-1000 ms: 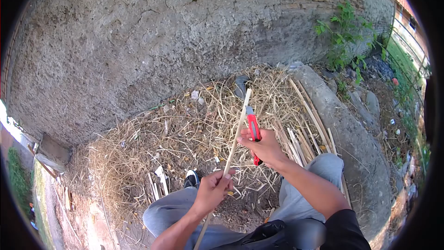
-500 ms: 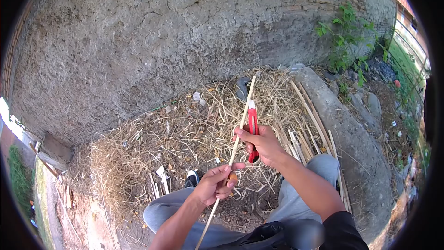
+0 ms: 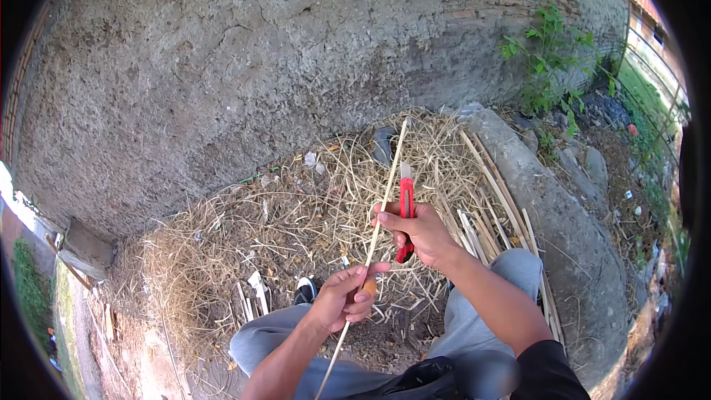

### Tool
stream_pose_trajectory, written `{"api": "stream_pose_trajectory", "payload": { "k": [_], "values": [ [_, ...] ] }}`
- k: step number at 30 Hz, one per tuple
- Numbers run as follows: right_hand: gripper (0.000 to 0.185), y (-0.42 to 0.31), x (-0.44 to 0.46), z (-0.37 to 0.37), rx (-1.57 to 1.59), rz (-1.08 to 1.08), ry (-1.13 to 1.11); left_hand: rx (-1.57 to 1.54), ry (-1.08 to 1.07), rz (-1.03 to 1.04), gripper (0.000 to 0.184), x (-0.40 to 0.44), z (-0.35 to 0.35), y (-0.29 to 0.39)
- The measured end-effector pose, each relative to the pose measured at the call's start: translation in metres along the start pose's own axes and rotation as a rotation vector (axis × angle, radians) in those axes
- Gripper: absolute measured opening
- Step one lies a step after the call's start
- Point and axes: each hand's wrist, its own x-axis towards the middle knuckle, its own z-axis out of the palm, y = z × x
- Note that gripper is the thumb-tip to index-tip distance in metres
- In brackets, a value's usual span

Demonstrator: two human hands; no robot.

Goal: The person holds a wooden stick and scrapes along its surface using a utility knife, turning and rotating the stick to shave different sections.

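Note:
A long, thin pale strip of wood or bamboo (image 3: 382, 211) runs upright on a slant between my hands. My left hand (image 3: 345, 296) is closed around its lower part. Something orange-brown (image 3: 370, 286) shows at that hand's fingers; I cannot make out what it is. My right hand (image 3: 416, 231) grips a red utility knife (image 3: 406, 200), its blade out and pointing away from me beside the strip. The thumb and fingers of this hand also pinch the strip above my left hand.
Shavings (image 3: 311, 230) cover the ground ahead. Split strips (image 3: 495, 185) lie at the right, by a large grey stone slab (image 3: 548, 230). A rough wall (image 3: 259, 67) rises in front, with a leafy plant (image 3: 552, 59) at its foot. A dark shoe (image 3: 305, 290) shows below my left knee.
The view has shifted slightly. Both hands keep their hold on the strip and the knife, with the knife's blade turned a little differently.

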Motion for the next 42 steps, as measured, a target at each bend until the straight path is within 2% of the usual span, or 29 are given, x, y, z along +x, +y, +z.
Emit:
{"api": "stream_pose_trajectory", "payload": {
  "k": [2,6,11,19,24,27,38,42],
  "values": [
    [0.028,-0.002,-0.001,0.001,-0.002,0.0,-0.001,0.018,0.061,0.0,0.043,0.0,0.005,0.001],
    [0.028,-0.002,-0.001,0.001,-0.001,0.02,0.012,-0.007,0.008,-0.009,0.042,-0.001,0.001,0.0],
    [0.028,0.002,0.002,-0.001,0.02,-0.012,-0.047,0.053,0.1,0.035,0.035,0.001,0.001,-0.004],
    [0.03,0.001,0.001,-0.002,0.023,-0.024,-0.08,0.041,0.064,0.044,0.036,0.002,-0.007,-0.01],
    [0.037,0.0,0.0,-0.008,0.262,0.081,-0.203,-0.023,0.012,0.096,0.039,0.003,-0.006,-0.013],
    [0.039,0.0,0.0,-0.008,0.299,0.095,-0.232,-0.086,0.023,0.101,0.04,0.004,-0.003,-0.011],
    [0.04,-0.001,-0.001,-0.007,0.303,0.086,-0.225,0.042,0.115,0.151,0.036,0.005,-0.003,-0.013],
    [0.043,-0.003,-0.003,-0.004,0.303,0.101,-0.21,0.035,0.087,0.153,0.037,0.005,-0.007,-0.014]
  ]
}}
